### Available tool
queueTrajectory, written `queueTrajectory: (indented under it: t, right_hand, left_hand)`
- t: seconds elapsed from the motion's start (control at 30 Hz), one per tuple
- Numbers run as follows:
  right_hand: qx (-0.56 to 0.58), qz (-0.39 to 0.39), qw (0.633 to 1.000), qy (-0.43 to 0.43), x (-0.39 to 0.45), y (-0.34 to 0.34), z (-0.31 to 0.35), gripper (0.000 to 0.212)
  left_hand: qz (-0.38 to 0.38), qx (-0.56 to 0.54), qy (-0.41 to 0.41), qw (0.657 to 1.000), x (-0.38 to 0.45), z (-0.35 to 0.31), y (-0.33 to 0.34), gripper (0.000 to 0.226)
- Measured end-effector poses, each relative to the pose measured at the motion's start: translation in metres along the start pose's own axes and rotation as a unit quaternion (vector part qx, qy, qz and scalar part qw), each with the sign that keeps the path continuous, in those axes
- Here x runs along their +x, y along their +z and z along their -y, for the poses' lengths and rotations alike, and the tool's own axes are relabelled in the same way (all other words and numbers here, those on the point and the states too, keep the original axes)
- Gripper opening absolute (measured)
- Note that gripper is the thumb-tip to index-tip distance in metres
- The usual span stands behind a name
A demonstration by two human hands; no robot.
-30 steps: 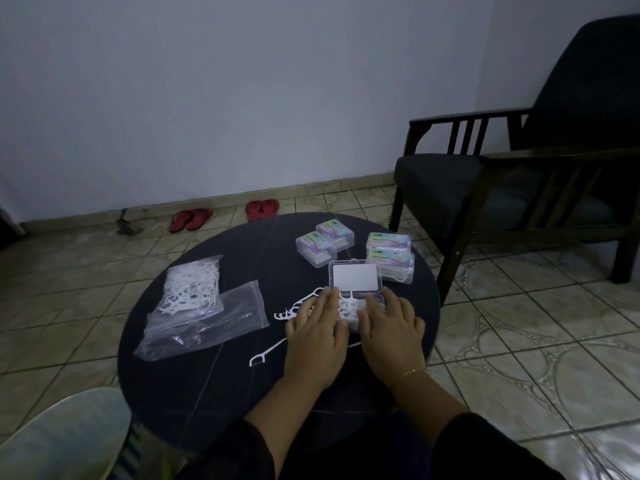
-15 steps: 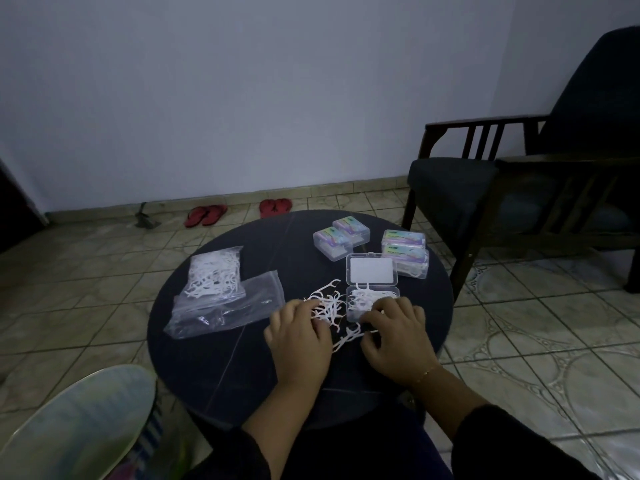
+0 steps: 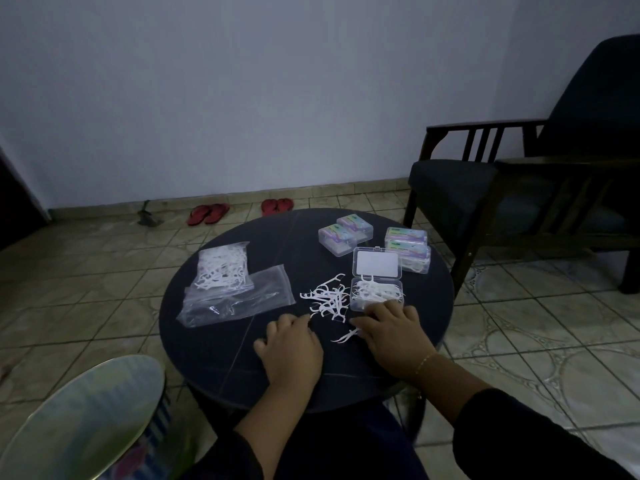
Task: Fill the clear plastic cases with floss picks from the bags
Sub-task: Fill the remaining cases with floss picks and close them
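An open clear case (image 3: 356,304) sits on the round dark table (image 3: 214,355), partly filled with white floss picks, its lid (image 3: 376,263) folded back. A loose pile of floss picks (image 3: 329,299) lies just left of it. My left hand (image 3: 294,348) rests palm down, fingertips at the pile's near edge. My right hand (image 3: 391,330) lies palm down with its fingertips at the case's near wall, and its thumb side touches a stray pick (image 3: 346,337). A bag of floss picks (image 3: 223,268) and an empty bag (image 3: 242,299) lie at the left.
Several closed, filled cases (image 3: 337,239) stand at the table's back right. A dark armchair (image 3: 485,188) stands right of the table. Red slippers (image 3: 207,213) lie by the wall. A pale rounded object (image 3: 79,417) is at lower left.
Both hands have drawn back toward me from the case, uncovering the loose pile and the case's contents. The view has shifted left and lower.
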State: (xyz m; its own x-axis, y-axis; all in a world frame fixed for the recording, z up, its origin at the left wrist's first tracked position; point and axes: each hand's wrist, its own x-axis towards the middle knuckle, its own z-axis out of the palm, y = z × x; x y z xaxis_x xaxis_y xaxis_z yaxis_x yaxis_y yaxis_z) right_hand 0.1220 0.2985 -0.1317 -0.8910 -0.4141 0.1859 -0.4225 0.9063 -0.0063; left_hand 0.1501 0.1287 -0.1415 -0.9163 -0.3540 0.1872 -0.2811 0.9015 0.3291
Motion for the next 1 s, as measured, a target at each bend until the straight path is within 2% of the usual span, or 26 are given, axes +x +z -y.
queueTrajectory:
  t: [0.1, 0.23, 0.33, 0.43, 0.57, 0.7, 0.8, 0.9, 1.0]
  right_hand:
    - [0.008, 0.024, 0.999, -0.028, 0.006, -0.003, 0.0, 0.032]
    - [-0.044, 0.083, 0.992, -0.079, 0.014, -0.014, -0.004, 0.035]
    - [-0.02, 0.129, 0.987, -0.093, 0.02, -0.023, -0.007, 0.033]
    - [0.017, 0.168, 0.982, -0.08, 0.022, -0.031, -0.009, 0.031]
    - [0.019, 0.157, 0.987, -0.036, 0.018, -0.032, -0.014, 0.033]
    - [0.025, 0.208, 0.977, -0.043, 0.017, -0.038, -0.021, 0.031]
    - [-0.011, 0.243, 0.969, -0.028, 0.021, -0.038, -0.022, 0.031]
    - [-0.042, 0.235, 0.971, -0.012, 0.021, -0.032, -0.019, 0.031]
    - [-0.079, 0.195, 0.978, -0.019, 0.016, -0.03, -0.013, 0.028]
  left_hand:
    - [0.009, -0.02, 0.016, 1.0, 0.001, 0.002, 0.0, 0.035]
    - [0.013, -0.038, 0.026, 0.999, 0.002, 0.005, 0.0, 0.034]
    - [0.004, -0.058, 0.027, 0.998, 0.001, 0.006, -0.001, 0.033]
    - [-0.001, -0.068, 0.028, 0.997, 0.0, 0.007, -0.002, 0.032]
    - [0.005, -0.074, 0.033, 0.997, 0.002, 0.009, -0.003, 0.031]
    - [0.067, -0.048, 0.088, 0.993, 0.011, 0.011, -0.014, 0.028]
    - [0.122, -0.019, 0.132, 0.984, 0.023, 0.015, -0.022, 0.024]
    - [0.161, 0.034, 0.134, 0.977, 0.031, 0.017, -0.028, 0.027]
    - [0.18, 0.082, 0.101, 0.975, 0.036, 0.015, -0.032, 0.03]
